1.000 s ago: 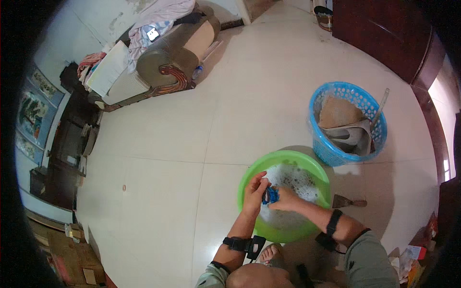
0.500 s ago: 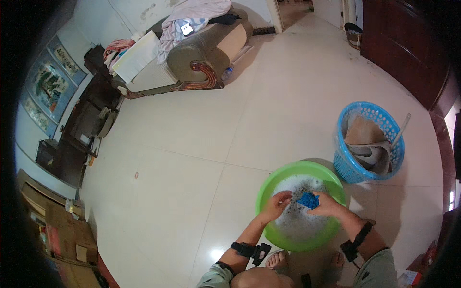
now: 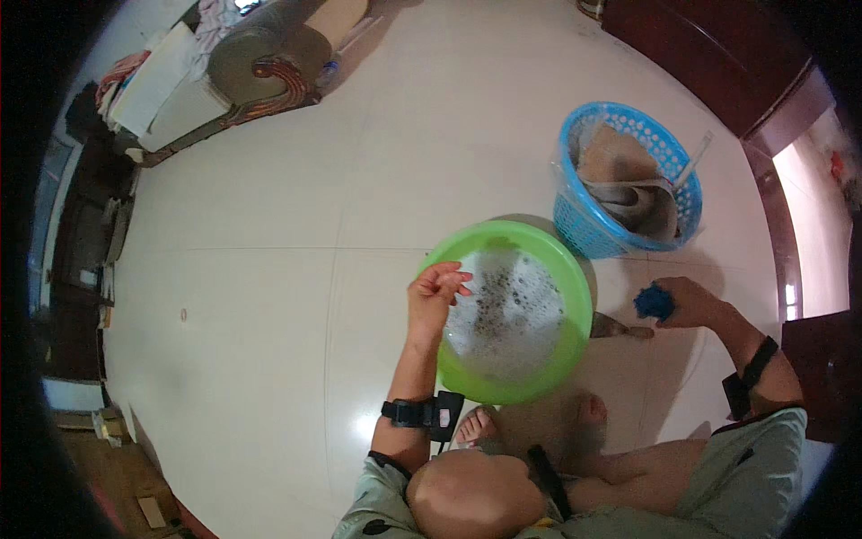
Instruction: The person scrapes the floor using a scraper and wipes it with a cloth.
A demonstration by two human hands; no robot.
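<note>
A green basin [image 3: 575, 278] of foamy, speckled water stands on the pale floor in front of my knees. My left hand [image 3: 435, 292] hovers at the basin's left rim, fingers loosely spread and empty. Out to the right of the basin, low over the floor, my right hand [image 3: 687, 301] is closed around a small blue wad of cloth [image 3: 654, 303]. A dark strap is around each forearm.
A blue perforated laundry basket [image 3: 588, 225] with brown cloth and a thin stick stands just behind the basin. A rolled mat and bedding [image 3: 242, 58] lie at the far left. Dark wooden furniture [image 3: 718, 54] lines the right wall. A dark flat scrap [image 3: 615, 328] lies beside the basin.
Both hands were together over the foam holding the blue cloth. Now my right hand has carried it out to the right of the basin, and my left hand has let go.
</note>
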